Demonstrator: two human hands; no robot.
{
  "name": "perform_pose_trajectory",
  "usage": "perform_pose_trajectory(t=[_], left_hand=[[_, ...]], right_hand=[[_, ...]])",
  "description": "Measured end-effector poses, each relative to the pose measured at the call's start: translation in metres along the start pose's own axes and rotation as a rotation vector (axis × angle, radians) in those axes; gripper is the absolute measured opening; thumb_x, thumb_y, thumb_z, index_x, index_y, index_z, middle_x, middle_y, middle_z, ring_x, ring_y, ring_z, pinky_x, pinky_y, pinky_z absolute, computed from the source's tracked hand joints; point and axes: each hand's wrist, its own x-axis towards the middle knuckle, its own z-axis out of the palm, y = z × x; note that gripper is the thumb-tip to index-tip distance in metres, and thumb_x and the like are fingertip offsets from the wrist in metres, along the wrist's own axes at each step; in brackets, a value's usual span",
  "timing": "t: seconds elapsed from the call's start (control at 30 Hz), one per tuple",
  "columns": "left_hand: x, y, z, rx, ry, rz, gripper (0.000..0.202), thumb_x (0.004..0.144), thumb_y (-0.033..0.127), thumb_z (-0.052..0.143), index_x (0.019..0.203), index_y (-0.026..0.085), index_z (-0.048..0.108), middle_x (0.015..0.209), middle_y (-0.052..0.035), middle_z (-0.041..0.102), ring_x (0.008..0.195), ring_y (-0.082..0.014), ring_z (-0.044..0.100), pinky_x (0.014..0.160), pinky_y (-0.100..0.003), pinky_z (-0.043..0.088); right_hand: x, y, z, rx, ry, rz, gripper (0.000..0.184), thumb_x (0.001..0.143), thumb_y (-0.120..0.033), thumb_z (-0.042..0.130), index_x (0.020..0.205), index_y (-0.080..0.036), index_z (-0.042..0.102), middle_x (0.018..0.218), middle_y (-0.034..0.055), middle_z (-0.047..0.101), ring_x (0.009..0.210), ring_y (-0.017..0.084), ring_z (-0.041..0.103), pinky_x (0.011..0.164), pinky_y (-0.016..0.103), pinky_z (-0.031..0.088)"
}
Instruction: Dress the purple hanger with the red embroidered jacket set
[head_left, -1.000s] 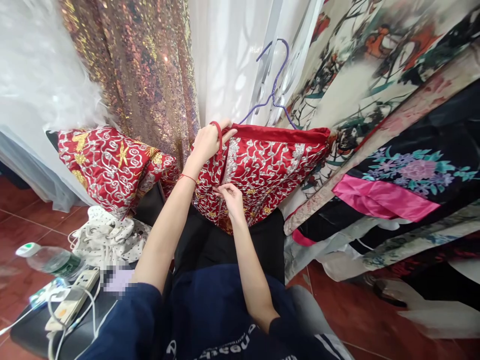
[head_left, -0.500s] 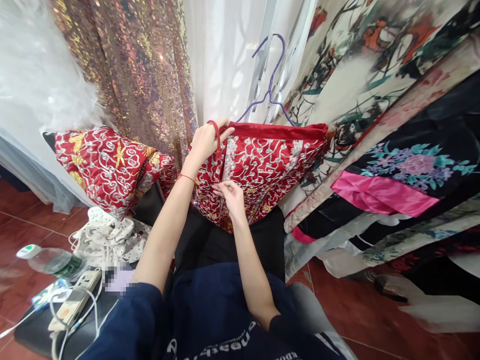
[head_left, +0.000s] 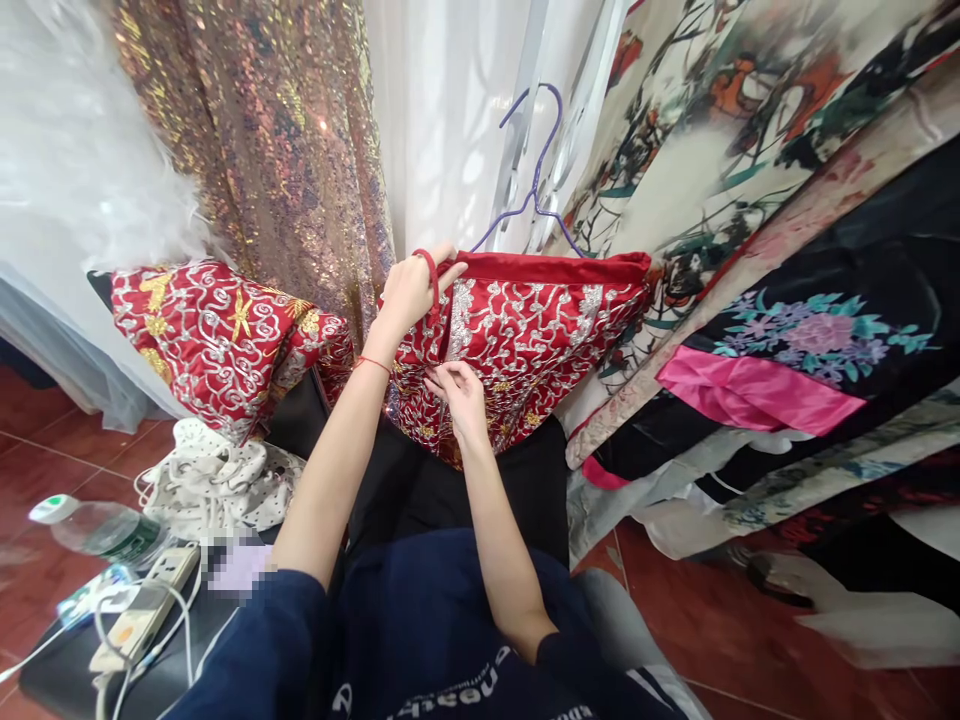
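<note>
A red garment (head_left: 536,340) with silver and gold embroidery hangs in front of me on a purple hanger (head_left: 529,180). My left hand (head_left: 411,290) is closed on its top left edge, with a red loop around the fingers. My right hand (head_left: 457,392) pinches the garment at its middle seam, a little lower. What the right fingers pinch is too small to make out.
A matching red embroidered piece (head_left: 217,335) lies to the left over a black seat. Sequined fabric (head_left: 277,150) and white curtains hang behind. Floral printed fabrics (head_left: 787,330) pile up on the right. A water bottle (head_left: 101,527) and a power strip (head_left: 146,600) lie at lower left.
My right hand has crept slightly up along the garment's seam. My left hand keeps its hold on the top edge.
</note>
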Motion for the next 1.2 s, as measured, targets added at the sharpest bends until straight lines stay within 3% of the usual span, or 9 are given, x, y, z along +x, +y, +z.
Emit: perform_pose_trajectory(t=[0.1, 0.17, 0.3, 0.47, 0.7, 0.9, 1.0, 1.1, 1.2], left_hand=[[0.0, 0.0, 0.001, 0.011, 0.0, 0.001, 0.028, 0.101, 0.041, 0.046, 0.106, 0.025, 0.069, 0.078, -0.0061, 0.066, 0.07, -0.0201, 0.059, 0.065, -0.034, 0.037], [0.0, 0.0, 0.001, 0.015, 0.004, 0.001, 0.029, 0.102, 0.04, 0.045, 0.104, 0.024, 0.069, 0.078, -0.0064, 0.067, 0.071, -0.0203, 0.059, 0.065, -0.034, 0.037], [-0.001, 0.003, 0.0, 0.009, 0.023, -0.001, 0.028, 0.101, 0.039, 0.047, 0.101, 0.023, 0.069, 0.079, -0.0071, 0.067, 0.071, -0.0205, 0.06, 0.066, -0.034, 0.038], [0.0, 0.002, -0.001, 0.031, 0.011, -0.007, 0.028, 0.101, 0.039, 0.046, 0.104, 0.023, 0.068, 0.08, -0.007, 0.068, 0.072, -0.02, 0.061, 0.066, -0.033, 0.038], [0.0, 0.003, 0.0, 0.031, 0.009, -0.024, 0.028, 0.101, 0.041, 0.046, 0.105, 0.022, 0.067, 0.079, -0.0075, 0.067, 0.071, -0.0203, 0.06, 0.065, -0.033, 0.036], [0.0, 0.003, 0.001, -0.003, 0.016, -0.042, 0.025, 0.099, 0.041, 0.05, 0.101, 0.023, 0.068, 0.078, -0.0072, 0.066, 0.072, -0.0209, 0.06, 0.066, -0.034, 0.038], [0.006, -0.005, 0.003, -0.031, 0.015, -0.055, 0.026, 0.098, 0.041, 0.051, 0.104, 0.023, 0.069, 0.085, -0.0083, 0.07, 0.079, -0.0218, 0.063, 0.072, -0.035, 0.044], [0.006, -0.012, 0.003, -0.078, 0.002, -0.073, 0.032, 0.097, 0.038, 0.052, 0.118, 0.02, 0.067, 0.107, -0.0139, 0.072, 0.101, -0.0264, 0.065, 0.092, -0.041, 0.048], [-0.024, -0.007, 0.008, -0.096, 0.126, -0.107, 0.049, 0.096, 0.035, 0.053, 0.14, 0.015, 0.052, 0.142, -0.0209, 0.056, 0.137, -0.0322, 0.047, 0.117, -0.05, 0.035]], right_hand=[[0.002, -0.003, -0.001, -0.199, 0.002, -0.022, 0.028, 0.078, -0.046, 0.072, 0.077, -0.021, 0.059, 0.079, 0.0008, 0.071, 0.065, 0.014, 0.071, 0.052, 0.022, 0.054], [0.004, -0.005, -0.001, -0.287, 0.028, -0.054, 0.023, 0.08, -0.04, 0.067, 0.073, -0.02, 0.058, 0.074, 0.0006, 0.071, 0.057, 0.013, 0.069, 0.05, 0.02, 0.05], [0.014, -0.004, 0.003, -0.282, 0.072, -0.055, 0.017, 0.08, -0.035, 0.063, 0.072, -0.021, 0.057, 0.071, 0.001, 0.07, 0.068, 0.017, 0.073, 0.051, 0.02, 0.049], [0.027, -0.006, 0.007, -0.185, 0.054, 0.028, 0.014, 0.077, -0.028, 0.067, 0.069, -0.021, 0.058, 0.065, -0.0012, 0.067, 0.07, 0.017, 0.073, 0.058, 0.023, 0.057], [0.022, -0.012, 0.007, -0.089, 0.038, 0.039, 0.011, 0.075, -0.026, 0.069, 0.071, -0.019, 0.062, 0.07, -0.0015, 0.066, 0.071, 0.015, 0.07, 0.066, 0.029, 0.063], [0.017, -0.019, 0.006, -0.111, -0.008, -0.036, 0.019, 0.075, -0.038, 0.072, 0.074, -0.022, 0.062, 0.075, -0.0024, 0.066, 0.078, 0.014, 0.068, 0.075, 0.027, 0.061], [0.013, -0.022, 0.001, -0.163, -0.045, -0.011, 0.021, 0.076, -0.041, 0.071, 0.076, -0.021, 0.063, 0.077, -0.0005, 0.071, 0.073, 0.014, 0.07, 0.063, 0.023, 0.054], [0.01, -0.022, -0.003, -0.196, -0.078, 0.006, 0.023, 0.077, -0.043, 0.069, 0.076, -0.021, 0.064, 0.074, 0.0014, 0.073, 0.062, 0.014, 0.068, 0.059, 0.024, 0.05], [0.009, -0.019, -0.002, -0.205, -0.081, 0.012, 0.025, 0.077, -0.045, 0.069, 0.076, -0.021, 0.064, 0.073, 0.0012, 0.074, 0.058, 0.013, 0.065, 0.055, 0.024, 0.046]])
